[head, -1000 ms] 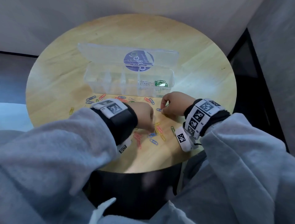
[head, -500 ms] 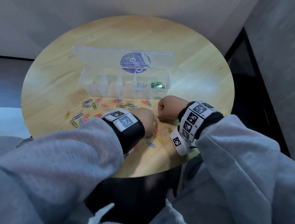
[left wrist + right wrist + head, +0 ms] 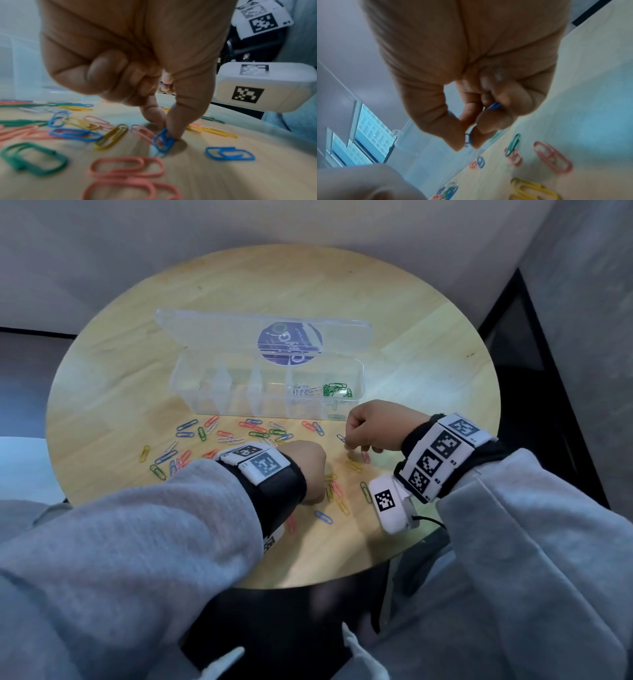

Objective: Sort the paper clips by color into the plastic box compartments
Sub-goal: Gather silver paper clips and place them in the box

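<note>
Round wooden table (image 3: 394, 313): my left hand (image 3: 130, 56) and right hand (image 3: 471, 75) each pinch a blue clip (image 3: 163, 141); box (image 3: 356, 371) near the far edge holds white and green, most clips (image 3: 239, 436) remain loose.

A: What is the person wearing?
B: A loose grey fleece top; its left sleeve (image 3: 130, 529) and right sleeve (image 3: 534, 542) reach the wrists.

A: And on the wrists?
B: Each has a black band. The left band (image 3: 274, 484) carries white tiles printed with black square-pattern markers. The right band (image 3: 442, 455) has a row of such tiles, with tiny labels beside them.

A: Anything else?
B: A white rounded box (image 3: 390, 505) under the right wrist, bearing another marker, with a thin black cable (image 3: 430, 520) leaving it
</note>
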The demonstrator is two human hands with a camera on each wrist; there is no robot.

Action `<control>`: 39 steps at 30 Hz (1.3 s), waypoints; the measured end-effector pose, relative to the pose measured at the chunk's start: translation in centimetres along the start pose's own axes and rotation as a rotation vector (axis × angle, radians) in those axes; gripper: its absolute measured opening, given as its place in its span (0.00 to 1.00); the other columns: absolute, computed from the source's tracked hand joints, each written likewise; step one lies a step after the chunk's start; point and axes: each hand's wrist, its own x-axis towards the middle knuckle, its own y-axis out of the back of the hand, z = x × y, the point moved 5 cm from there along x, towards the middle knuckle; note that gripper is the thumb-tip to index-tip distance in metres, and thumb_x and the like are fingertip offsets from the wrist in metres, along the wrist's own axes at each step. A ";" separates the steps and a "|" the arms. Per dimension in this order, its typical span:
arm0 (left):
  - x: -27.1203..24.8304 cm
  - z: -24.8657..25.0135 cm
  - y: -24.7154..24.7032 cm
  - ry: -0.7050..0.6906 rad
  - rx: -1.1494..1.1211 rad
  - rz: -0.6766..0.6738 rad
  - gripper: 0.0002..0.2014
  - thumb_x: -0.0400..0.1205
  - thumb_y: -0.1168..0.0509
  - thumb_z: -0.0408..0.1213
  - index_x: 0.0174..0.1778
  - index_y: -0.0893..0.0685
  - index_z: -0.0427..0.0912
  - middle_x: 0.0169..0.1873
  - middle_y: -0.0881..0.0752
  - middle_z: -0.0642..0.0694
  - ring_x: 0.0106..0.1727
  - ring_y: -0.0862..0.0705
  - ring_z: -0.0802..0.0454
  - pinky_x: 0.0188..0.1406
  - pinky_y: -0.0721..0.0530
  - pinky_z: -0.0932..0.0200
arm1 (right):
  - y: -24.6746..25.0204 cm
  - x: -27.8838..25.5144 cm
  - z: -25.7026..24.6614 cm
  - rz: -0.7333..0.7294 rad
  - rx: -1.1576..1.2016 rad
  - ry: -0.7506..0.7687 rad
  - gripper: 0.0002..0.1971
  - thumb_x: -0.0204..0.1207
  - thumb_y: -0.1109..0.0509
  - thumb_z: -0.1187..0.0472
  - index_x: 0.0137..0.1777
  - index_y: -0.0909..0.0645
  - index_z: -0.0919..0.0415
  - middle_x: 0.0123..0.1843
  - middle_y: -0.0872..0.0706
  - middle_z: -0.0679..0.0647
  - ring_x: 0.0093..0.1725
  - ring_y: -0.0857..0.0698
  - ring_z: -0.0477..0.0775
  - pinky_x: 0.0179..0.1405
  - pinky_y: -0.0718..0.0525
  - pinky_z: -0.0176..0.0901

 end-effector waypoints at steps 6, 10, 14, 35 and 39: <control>-0.1 -0.9 -0.1 0.019 -0.134 -0.021 0.02 0.69 0.31 0.36 0.36 0.16 0.44 0.28 0.19 0.47 0.33 0.20 0.46 0.27 0.28 0.63 | -0.4 -0.3 -0.2 -0.049 0.202 0.032 0.11 0.72 0.37 0.74 0.46 0.18 0.59 0.33 0.21 0.58 0.26 0.23 0.53 0.37 0.18 0.46; -0.2 -1.8 0.4 0.000 -0.190 -0.023 0.06 0.68 0.29 0.40 0.38 0.13 0.43 0.33 0.16 0.46 0.35 0.19 0.47 0.31 0.25 0.61 | -1.5 -0.9 -0.7 -0.151 0.194 0.035 0.13 0.74 0.42 0.73 0.34 0.20 0.60 0.30 0.22 0.56 0.29 0.22 0.52 0.36 0.19 0.39; -0.5 -4.2 1.9 -0.005 -0.378 -0.008 0.07 0.71 0.30 0.42 0.38 0.12 0.41 0.30 0.16 0.48 0.33 0.21 0.51 0.36 0.24 0.62 | -3.0 -1.3 -1.0 -0.294 0.226 0.044 0.14 0.74 0.45 0.76 0.32 0.24 0.64 0.30 0.20 0.59 0.26 0.19 0.49 0.27 0.18 0.33; -2.5 -9.4 2.3 -0.054 -1.627 -0.251 0.05 0.60 0.46 0.28 0.25 0.34 0.43 0.17 0.28 0.46 0.14 0.33 0.55 0.13 0.34 0.72 | -7.1 -2.1 -4.3 -0.343 -0.656 0.296 0.14 0.64 0.21 0.50 0.43 0.19 0.54 0.32 0.24 0.45 0.33 0.26 0.47 0.30 0.31 0.41; -2.5 -9.6 2.1 -0.096 -1.661 -0.275 0.05 0.59 0.46 0.28 0.22 0.31 0.43 0.17 0.28 0.46 0.15 0.33 0.55 0.14 0.35 0.70 | -8.3 -2.0 -4.4 -0.368 -0.787 0.329 0.11 0.70 0.25 0.54 0.35 0.25 0.53 0.31 0.26 0.45 0.33 0.27 0.47 0.27 0.34 0.38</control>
